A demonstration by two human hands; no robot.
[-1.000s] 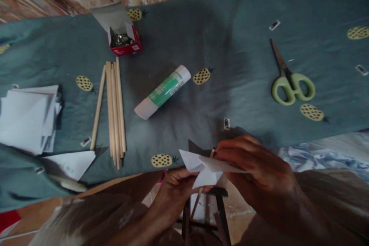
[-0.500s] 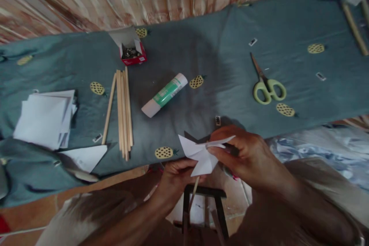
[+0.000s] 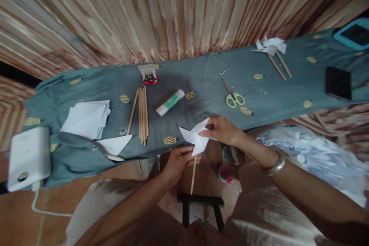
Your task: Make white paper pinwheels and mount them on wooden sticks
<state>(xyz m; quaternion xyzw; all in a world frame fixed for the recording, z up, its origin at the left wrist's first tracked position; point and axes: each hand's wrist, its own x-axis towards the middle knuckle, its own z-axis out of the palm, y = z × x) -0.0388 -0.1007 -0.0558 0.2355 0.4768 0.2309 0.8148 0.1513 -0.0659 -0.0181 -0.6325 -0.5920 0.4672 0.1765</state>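
A white paper pinwheel (image 3: 195,137) on a thin wooden stick (image 3: 193,175) hangs at the near edge of a cloth-covered table (image 3: 201,69). My left hand (image 3: 179,160) is closed round the stick just under the paper. My right hand (image 3: 221,129) pinches the pinwheel's right side at its centre. A silver bangle (image 3: 275,165) sits on my right wrist.
On the blue-grey cloth lie a bundle of wooden sticks (image 3: 142,112), a glue stick (image 3: 170,102), a red box of pins (image 3: 149,75), green scissors (image 3: 233,97), white paper squares (image 3: 86,118), finished pinwheels (image 3: 271,48), a dark phone (image 3: 338,83) and a white box (image 3: 28,157). A black stool (image 3: 200,207) stands below.
The view has pulled back and up, showing far more of the table and wall. Both hands have kept hold of the pinwheel, which now sits more upright with its stick hanging down.
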